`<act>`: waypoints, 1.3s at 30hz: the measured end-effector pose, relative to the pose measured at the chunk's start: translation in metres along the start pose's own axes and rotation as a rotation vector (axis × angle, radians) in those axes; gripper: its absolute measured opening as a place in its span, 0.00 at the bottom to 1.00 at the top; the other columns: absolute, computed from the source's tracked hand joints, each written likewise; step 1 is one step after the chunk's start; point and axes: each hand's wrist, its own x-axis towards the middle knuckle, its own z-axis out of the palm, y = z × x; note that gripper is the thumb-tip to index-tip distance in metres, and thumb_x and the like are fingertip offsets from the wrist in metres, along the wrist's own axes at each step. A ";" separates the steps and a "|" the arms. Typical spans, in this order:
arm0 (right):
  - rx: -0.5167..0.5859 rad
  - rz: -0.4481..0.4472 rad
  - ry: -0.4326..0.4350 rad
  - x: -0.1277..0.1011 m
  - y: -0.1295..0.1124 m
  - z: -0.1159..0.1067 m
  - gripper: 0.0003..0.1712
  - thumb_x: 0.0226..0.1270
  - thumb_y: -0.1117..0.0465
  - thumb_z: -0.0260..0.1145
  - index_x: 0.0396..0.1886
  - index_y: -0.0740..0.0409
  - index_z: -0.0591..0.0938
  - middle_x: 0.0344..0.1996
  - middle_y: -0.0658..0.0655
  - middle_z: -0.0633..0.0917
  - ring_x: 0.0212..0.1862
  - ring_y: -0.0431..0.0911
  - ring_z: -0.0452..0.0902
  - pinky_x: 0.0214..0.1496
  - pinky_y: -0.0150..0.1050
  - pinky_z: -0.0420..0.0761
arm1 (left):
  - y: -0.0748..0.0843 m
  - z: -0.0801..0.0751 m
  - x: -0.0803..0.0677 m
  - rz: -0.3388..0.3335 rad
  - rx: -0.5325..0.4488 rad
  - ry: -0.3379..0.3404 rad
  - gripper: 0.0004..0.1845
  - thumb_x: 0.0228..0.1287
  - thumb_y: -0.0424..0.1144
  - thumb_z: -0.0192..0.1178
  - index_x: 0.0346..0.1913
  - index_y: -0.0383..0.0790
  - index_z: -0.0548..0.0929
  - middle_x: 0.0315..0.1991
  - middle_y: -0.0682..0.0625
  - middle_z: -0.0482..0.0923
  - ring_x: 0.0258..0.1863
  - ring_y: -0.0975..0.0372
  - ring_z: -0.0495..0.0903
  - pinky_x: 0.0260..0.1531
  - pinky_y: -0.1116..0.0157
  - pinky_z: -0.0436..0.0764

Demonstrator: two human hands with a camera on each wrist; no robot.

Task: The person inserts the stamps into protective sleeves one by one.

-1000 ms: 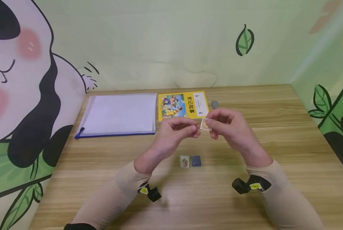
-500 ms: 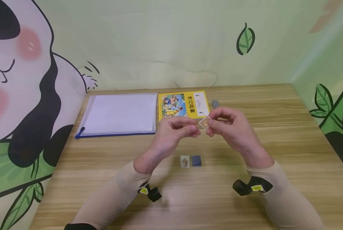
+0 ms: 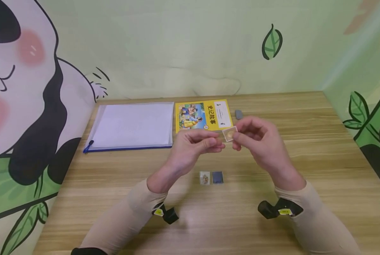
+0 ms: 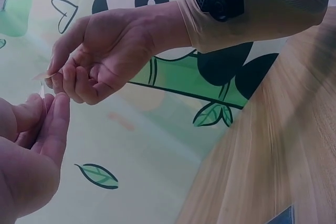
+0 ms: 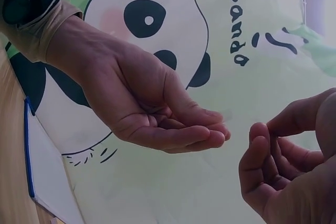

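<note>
My right hand (image 3: 261, 143) pinches a small square stamp (image 3: 229, 133), with a pale border and tan middle, between thumb and fingers above the table. My left hand (image 3: 191, 147) faces it, thumb and fingertips pressed together a short way to the left. A thin clear plastic sleeve (image 4: 43, 91) shows edge-on between the left fingertips in the left wrist view; its outline is faint. Below the hands lie two small squares in clear sleeves side by side: a pictured stamp (image 3: 205, 178) and a dark blue square (image 3: 217, 177).
A white zip folder (image 3: 132, 125) with a blue edge lies at the back left of the wooden table (image 3: 311, 152). Beside it is a yellow book (image 3: 202, 115). A small grey object (image 3: 239, 114) sits right of the book. A painted wall (image 3: 183, 46) stands behind.
The stamp has turned in my right fingers, from nearly level to a diamond and then to a slight tilt. My left hand has barely moved, and the squares on the table stay put.
</note>
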 end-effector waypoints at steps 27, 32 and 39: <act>-0.333 -0.107 0.169 -0.004 0.003 0.021 0.03 0.59 0.74 0.67 0.33 0.69 0.81 0.29 0.51 0.83 0.27 0.42 0.79 0.28 0.30 0.84 | 0.003 0.001 0.001 0.112 0.187 0.052 0.14 0.62 0.27 0.63 0.45 0.16 0.79 0.35 0.50 0.88 0.34 0.60 0.88 0.44 0.53 0.87; -0.360 -0.127 0.161 -0.005 0.007 0.021 0.04 0.59 0.74 0.67 0.33 0.67 0.81 0.28 0.51 0.83 0.26 0.42 0.78 0.25 0.30 0.82 | 0.004 0.000 0.001 0.114 0.206 0.061 0.14 0.62 0.28 0.64 0.45 0.17 0.80 0.35 0.51 0.88 0.33 0.60 0.88 0.44 0.53 0.87; -0.439 -0.125 0.125 -0.007 0.010 0.016 0.06 0.60 0.72 0.68 0.38 0.65 0.83 0.25 0.53 0.80 0.24 0.42 0.75 0.22 0.28 0.77 | 0.005 -0.001 0.000 0.088 0.233 0.086 0.12 0.62 0.25 0.63 0.44 0.17 0.80 0.34 0.52 0.88 0.32 0.60 0.87 0.43 0.54 0.87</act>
